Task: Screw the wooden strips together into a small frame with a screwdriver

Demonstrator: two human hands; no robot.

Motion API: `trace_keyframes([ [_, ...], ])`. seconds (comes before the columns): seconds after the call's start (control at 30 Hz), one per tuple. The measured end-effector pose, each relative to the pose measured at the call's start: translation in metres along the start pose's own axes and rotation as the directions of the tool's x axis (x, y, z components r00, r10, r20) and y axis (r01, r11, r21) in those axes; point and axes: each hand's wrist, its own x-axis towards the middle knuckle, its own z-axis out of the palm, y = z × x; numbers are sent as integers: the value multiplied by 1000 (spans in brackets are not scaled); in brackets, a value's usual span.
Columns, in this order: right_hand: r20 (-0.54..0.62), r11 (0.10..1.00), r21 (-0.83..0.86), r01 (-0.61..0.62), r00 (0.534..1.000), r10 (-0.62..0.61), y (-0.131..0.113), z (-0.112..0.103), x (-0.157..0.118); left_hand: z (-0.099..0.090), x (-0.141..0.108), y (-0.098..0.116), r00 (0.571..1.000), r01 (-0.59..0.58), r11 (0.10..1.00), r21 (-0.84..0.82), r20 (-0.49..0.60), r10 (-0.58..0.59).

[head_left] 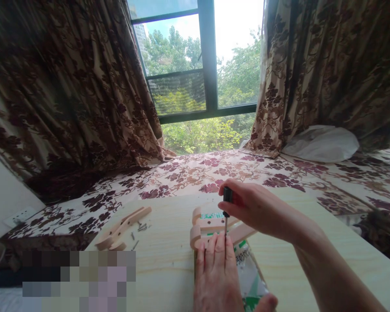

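My right hand (pixel 243 203) is closed round the black handle of a screwdriver (pixel 226 203), held upright. Its metal shaft points down at a pale wooden piece (pixel 243 234) with a rounded end at the left. My left hand (pixel 216 268) lies flat, fingers pressing on that piece just left of the shaft; the screwdriver's tip is hard to make out. Behind it lies a second wooden piece (pixel 211 223) with dark holes. Both rest on a white and green package (pixel 251 277).
More wooden pieces (pixel 125 227) and several screws (pixel 143 226) lie at the left of the pale wooden board (pixel 162 264). Beyond it is a floral cloth (pixel 185 177) by the window. A white bag (pixel 321 143) lies at the back right.
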Motion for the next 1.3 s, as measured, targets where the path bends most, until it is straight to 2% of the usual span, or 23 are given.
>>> trace_keyframes([
  [0.2,37,999,38,28,999,-29,-1,0,0,0,-1,0,1000,16,1000,-18,14,-16],
  [0.3,28,1000,9,2,1000,-2,0,1,0,3,-1,2,1000,12,1000,-21,14,-12],
  [0.4,12,999,-21,-36,999,37,0,2,1,-3,2,3,998,17,999,-37,-60,-19],
  [0.47,5,998,-30,-48,999,48,-1,2,2,-19,8,-1,991,7,998,-60,-133,-15],
  [0.53,2,999,-31,-43,999,43,-1,2,2,-43,19,-9,994,-60,992,-107,-99,49],
  [0.6,0,999,-27,-38,999,38,-2,3,2,-68,34,-23,997,-75,982,-173,-49,68],
  [0.67,1,999,-19,-35,999,35,-2,4,2,-82,48,-38,999,-42,968,-248,14,47],
  [0.7,4,999,-11,-32,999,32,-1,4,2,-84,54,-45,997,75,954,-291,15,-74],
  [0.73,6,1000,-3,-28,1000,28,-1,5,2,-82,59,-52,986,154,925,-347,-1,-164],
  [0.8,5,1000,9,-26,1000,26,0,6,2,-72,63,-63,953,301,821,-485,119,-279],
  [0.87,2,999,15,-32,999,32,1,6,3,-60,60,-70,914,404,694,-595,238,-329],
  [0.97,7,999,19,-44,999,44,1,7,3,-52,52,-73,863,504,550,-666,364,-349],
  [1.13,5,998,4,-65,998,65,-2,5,4,-52,46,-71,781,622,445,-644,473,-408],
  [1.3,36,992,11,-122,992,121,-6,3,7,-47,48,-70,755,654,353,-669,559,-343],
])
